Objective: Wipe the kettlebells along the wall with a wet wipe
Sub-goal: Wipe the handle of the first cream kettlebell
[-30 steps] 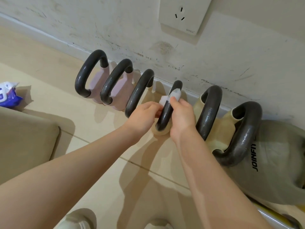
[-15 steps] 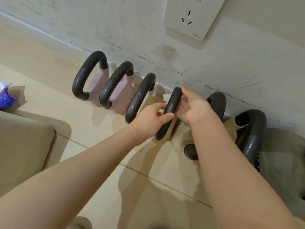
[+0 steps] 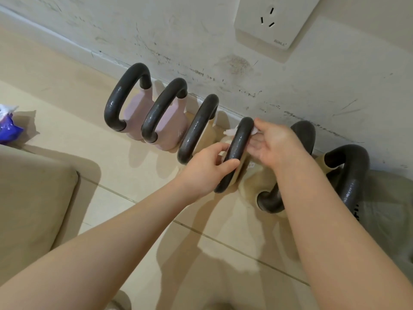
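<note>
Several kettlebells with dark handles stand in a row along the wall. The two at the left (image 3: 134, 113) are pink, the others beige or grey. My left hand (image 3: 207, 168) grips the lower part of the fourth kettlebell's handle (image 3: 240, 144). My right hand (image 3: 274, 144) is on the far side of that handle and presses a white wet wipe (image 3: 231, 132) against its top. Only small bits of the wipe show on either side of the handle. My right forearm hides part of the fifth kettlebell (image 3: 268, 198).
A big grey kettlebell (image 3: 386, 211) sits at the far right. A purple wipe pack (image 3: 7, 126) lies on the floor at the left edge, above a beige cushion (image 3: 33, 193). A wall socket (image 3: 274, 21) is above the row.
My right hand has gone from the front of the handle round to its far side, taking the wipe behind it. My left hand has shifted to grip the handle lower down.
</note>
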`<state>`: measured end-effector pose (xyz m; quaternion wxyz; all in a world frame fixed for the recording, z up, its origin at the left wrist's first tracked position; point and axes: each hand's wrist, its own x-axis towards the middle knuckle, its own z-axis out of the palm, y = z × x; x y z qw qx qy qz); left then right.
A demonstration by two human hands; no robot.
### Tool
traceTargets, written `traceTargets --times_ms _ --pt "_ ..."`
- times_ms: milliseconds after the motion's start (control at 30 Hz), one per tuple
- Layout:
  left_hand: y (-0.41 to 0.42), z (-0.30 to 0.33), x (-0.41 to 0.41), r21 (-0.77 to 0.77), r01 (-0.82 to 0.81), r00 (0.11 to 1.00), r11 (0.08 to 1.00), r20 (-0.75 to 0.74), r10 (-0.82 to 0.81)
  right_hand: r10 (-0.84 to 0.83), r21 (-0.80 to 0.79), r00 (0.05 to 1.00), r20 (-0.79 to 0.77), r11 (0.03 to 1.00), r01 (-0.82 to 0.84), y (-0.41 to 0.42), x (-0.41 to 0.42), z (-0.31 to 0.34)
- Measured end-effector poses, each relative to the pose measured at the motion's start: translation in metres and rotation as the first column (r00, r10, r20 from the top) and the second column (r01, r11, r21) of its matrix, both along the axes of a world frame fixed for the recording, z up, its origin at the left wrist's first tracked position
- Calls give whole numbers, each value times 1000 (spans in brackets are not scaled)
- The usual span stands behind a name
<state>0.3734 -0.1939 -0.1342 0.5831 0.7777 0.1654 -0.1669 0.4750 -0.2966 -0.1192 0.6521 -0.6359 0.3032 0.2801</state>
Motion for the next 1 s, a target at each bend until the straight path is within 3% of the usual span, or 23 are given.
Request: traceTargets --times_ms 33,67,100,133,200,267,333,400,467,500,533,600,667,800,900,1000 --pt "-1 -1 1 -3 -3 1000 1000 6 3 129 -265 984 120 960 -93 -5 4 -1" --pt "-2 -2 1 -2 -1 1000 1000 7 1 286 -528 929 236 840 -124 -9 7 -3" --pt "-3 -3 2 -1 6 1000 1000 7 -6 430 -699 840 332 710 -87 -12 8 -3" --pt "-2 -4 2 2 14 1000 1000 7 -14 527 -759 754 393 648 -57 -12 9 -2" --pt "-1 -5 1 4 24 1000 1000 12 -24 624 -740 662 415 655 -153 -8 10 -4" --pt "1 -5 -1 -3 28 1000 1000 11 -28 684 -675 657 319 650 -349 -6 18 -8" --pt "1 -6 -5 -15 27 1000 1000 6 -27 779 -641 578 244 577 -506 -6 24 -3" --pt "1 -6 -10 -20 21 1000 1000 3 -21 918 -720 339 204 375 -584 -6 24 5" --pt "0 -7 -12 -13 7 1000 1000 -2 -7 998 -826 25 62 65 -560 -2 19 10" --pt "-1 -6 -12 -8 -4 1000 1000 -1 4 996 -868 -89 -15 -57 -493 0 15 9" --pt "-2 -6 -11 -2 -14 1000 1000 2 14 988 -902 -135 -79 -129 -413 0 14 8" --pt "-2 -5 -6 17 -29 1000 999 4 29 991 -950 -63 -120 -133 -281 -3 12 7" --pt "-3 -4 -1 40 -43 999 998 11 43 998 -973 21 -58 -51 -224 -5 3 5" --pt "-6 -3 6 92 -60 997 994 57 55 992 -974 -93 -86 -103 -202 -5 -13 0" --pt "-8 -3 14 109 -61 997 992 63 55 996 -979 26 -88 -82 -188 -6 -9 4" --pt "-10 -3 17 107 -58 995 993 88 48 984 -960 -66 -167 -177 -216 -5 -13 4"
